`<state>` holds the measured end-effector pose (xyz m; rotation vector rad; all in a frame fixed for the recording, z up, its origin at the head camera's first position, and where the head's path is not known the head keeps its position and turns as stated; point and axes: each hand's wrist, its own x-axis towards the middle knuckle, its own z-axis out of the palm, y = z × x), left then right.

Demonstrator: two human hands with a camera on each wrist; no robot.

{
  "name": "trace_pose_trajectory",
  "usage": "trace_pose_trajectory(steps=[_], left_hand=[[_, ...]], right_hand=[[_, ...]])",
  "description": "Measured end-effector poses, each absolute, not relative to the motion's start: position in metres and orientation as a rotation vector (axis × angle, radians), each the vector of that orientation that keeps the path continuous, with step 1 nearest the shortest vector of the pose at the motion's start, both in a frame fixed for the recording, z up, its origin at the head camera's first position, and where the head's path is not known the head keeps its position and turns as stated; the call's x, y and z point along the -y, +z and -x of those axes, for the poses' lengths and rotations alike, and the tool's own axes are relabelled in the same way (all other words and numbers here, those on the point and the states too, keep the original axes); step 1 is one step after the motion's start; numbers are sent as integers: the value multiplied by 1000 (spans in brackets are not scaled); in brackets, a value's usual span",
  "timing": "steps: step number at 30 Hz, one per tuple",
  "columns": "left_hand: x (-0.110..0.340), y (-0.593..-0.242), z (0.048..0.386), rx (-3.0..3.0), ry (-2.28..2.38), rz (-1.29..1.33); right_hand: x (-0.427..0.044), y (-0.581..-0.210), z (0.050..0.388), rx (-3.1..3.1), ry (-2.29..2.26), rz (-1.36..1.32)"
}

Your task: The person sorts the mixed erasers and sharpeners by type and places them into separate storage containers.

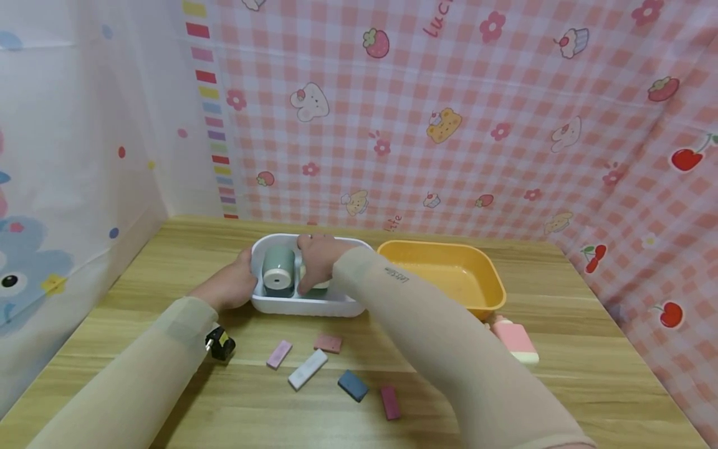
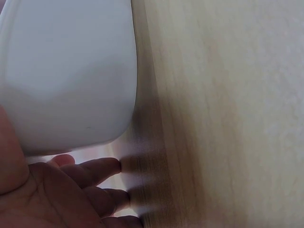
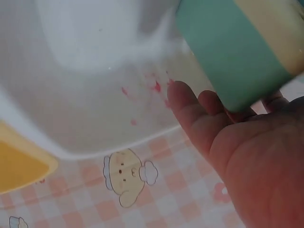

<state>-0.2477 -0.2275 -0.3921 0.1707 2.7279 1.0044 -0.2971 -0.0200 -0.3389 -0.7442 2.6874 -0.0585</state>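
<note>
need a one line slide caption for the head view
Left hand at the white tub, right hand inside it beside a green-and-white container, small blocks in front.

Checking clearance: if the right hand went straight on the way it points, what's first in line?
Probably the grey-green cylinder in the left half of the white bin; depth is unclear, so the right hand might pass above it.

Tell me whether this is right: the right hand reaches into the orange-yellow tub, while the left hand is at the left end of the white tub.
Wrong tub: the head view shows the right hand reaching into the white tub. The left hand is at its left end, as you say.
</note>
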Motion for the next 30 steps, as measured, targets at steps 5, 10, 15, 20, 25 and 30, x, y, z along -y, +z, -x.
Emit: trace_pose_trajectory(steps=[5, 10, 15, 20, 25, 30], left_hand=[[228, -394, 249, -2735, 996, -182], [230, -396, 250, -2734, 993, -173], [230, -395, 251, -2729, 994, -173], [229, -392, 249, -2726, 998, -175], [229, -393, 250, -2708, 1005, -157], [227, -393, 251, -2695, 1020, -151]], right_hand=[[11, -327, 298, -2706, 1, 785], [-4, -306, 296, -2712, 34, 742], [-25, -283, 287, -2682, 29, 776], [-46, -271, 280, -2681, 0, 759], [-70, -267, 272, -2679, -12, 736], [-97, -266, 263, -2686, 49, 781]])
